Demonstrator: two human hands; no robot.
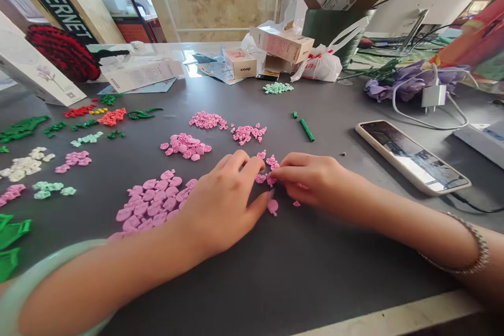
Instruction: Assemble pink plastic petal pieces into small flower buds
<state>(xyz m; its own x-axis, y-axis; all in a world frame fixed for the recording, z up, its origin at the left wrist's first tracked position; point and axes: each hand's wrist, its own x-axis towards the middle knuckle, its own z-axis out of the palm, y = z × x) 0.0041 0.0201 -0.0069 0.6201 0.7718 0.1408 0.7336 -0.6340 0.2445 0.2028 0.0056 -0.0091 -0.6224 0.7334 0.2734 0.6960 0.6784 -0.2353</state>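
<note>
Both hands rest on a dark grey table [323, 252], fingertips meeting over a few small pink plastic pieces [271, 161]. My left hand [224, 202] lies with fingers curled, thumb beside a round pink petal piece [273, 206]. My right hand [311, 181] pinches a tiny pink piece at its fingertips. A pile of flat pink petals [151, 203] lies just left of my left hand. Smaller heaps of pink flower pieces [186, 145] sit beyond the hands.
Sorted heaps of green, red, white and mint pieces [84, 139] cover the left side. A green rod [306, 129] lies ahead. A phone [411, 156] with a cable lies to the right. Small boxes [240, 62], a white bag and purple flowers [397, 81] stand at the back.
</note>
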